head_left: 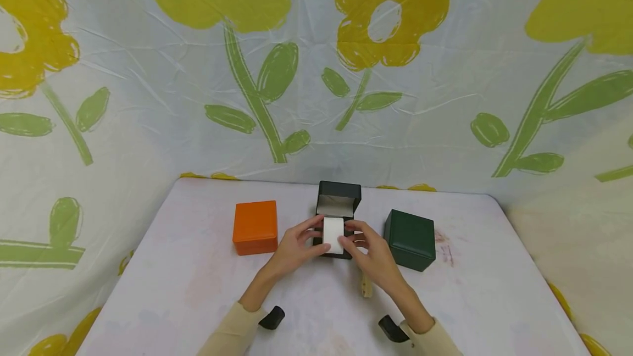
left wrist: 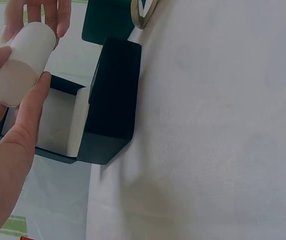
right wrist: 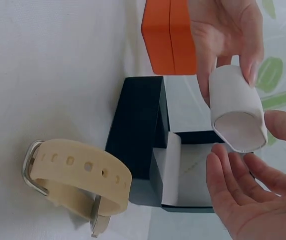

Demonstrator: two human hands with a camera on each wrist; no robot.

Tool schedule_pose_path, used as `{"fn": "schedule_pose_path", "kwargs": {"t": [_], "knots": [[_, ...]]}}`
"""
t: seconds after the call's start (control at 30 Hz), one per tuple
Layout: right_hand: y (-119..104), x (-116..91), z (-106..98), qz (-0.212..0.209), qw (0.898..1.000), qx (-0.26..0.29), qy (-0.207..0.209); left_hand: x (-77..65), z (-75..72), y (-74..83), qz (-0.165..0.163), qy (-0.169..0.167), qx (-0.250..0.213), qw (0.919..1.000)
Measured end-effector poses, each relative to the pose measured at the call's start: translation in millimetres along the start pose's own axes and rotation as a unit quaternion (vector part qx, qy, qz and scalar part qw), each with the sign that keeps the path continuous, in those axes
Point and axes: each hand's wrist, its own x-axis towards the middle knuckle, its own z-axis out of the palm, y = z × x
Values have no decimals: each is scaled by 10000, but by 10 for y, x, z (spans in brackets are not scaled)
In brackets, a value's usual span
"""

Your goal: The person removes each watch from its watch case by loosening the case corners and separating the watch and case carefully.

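A white watch pillow point(head_left: 333, 235) is held between my two hands above an open dark box point(head_left: 339, 191). My left hand point(head_left: 292, 246) grips its left end, with thumb and fingers around that end in the left wrist view. My right hand point(head_left: 373, 257) holds the other end; in the right wrist view its thumb touches the side and its fingertips lie at the end's lower edge. The box has its lid raised at the back and a pale lining. Near the box's front a beige watch point(right wrist: 83, 170) with a silver buckle stands on its looped strap, partly hidden by my right hand in the head view.
An orange box point(head_left: 255, 227) stands closed on the left, a green box point(head_left: 409, 239) closed on the right. All are on a white cloth-covered table point(head_left: 188, 290). Flower-printed curtains point(head_left: 316, 98) rise behind the table and along its sides.
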Motion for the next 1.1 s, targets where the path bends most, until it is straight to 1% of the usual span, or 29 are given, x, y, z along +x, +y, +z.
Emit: {"fn": "schedule_pose_path", "kwargs": {"t": [0.17,0.37,0.63,0.73,0.87,0.97,1.1], "knots": [[21,38,32,172,9998,33,5,45,-9,-12,37,-55,0,10000],[75,81,48,585,9981,188,-53,93,-6,-19,57,-92,1,9999],[123,157,31,982,9945,297,-224,139,-9,-56,-1,-194,-151,9997],[138,190,27,1123,9926,371,-258,154,-16,-68,-42,-111,-52,9999],[159,215,28,1254,9909,411,-258,174,-17,-84,-125,75,293,9995],[160,226,32,1299,9905,390,-236,192,-12,-101,-107,179,482,9986],[153,250,39,1302,9900,484,-239,210,0,-109,-110,337,428,9985]]}}
